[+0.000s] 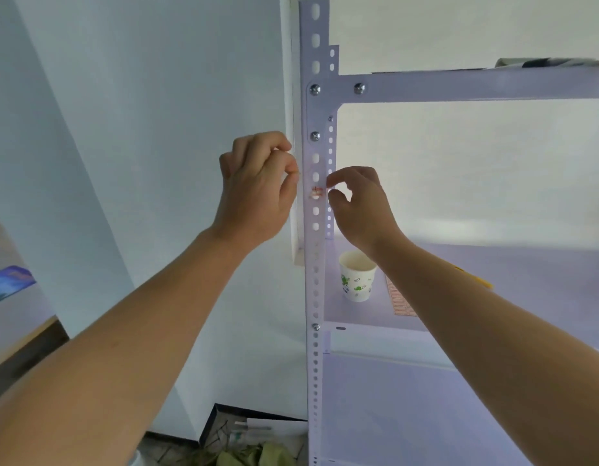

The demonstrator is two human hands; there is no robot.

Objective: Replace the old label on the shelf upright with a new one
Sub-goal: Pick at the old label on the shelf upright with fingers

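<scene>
A white perforated shelf upright (pixel 315 264) runs top to bottom in the middle of the view. A small torn, crumpled remnant of a red-and-white label (pixel 315 192) clings to it at hand height. My left hand (pixel 257 193) is just left of the upright, fingers curled with thumb and forefinger pinched near its edge; whether it holds a scrap I cannot tell. My right hand (pixel 358 206) is on the right side, thumb and forefinger close together at the label's right edge. A sheet of red-printed labels (pixel 400 302) lies on the shelf board, partly hidden by my right forearm.
A paper cup (pixel 357 277) with green print stands on the shelf board (pixel 526 280) beside the upright. A horizontal beam (pixel 476 87) crosses above. A dark box with packaging (pixel 254 438) sits on the floor below. A white wall is to the left.
</scene>
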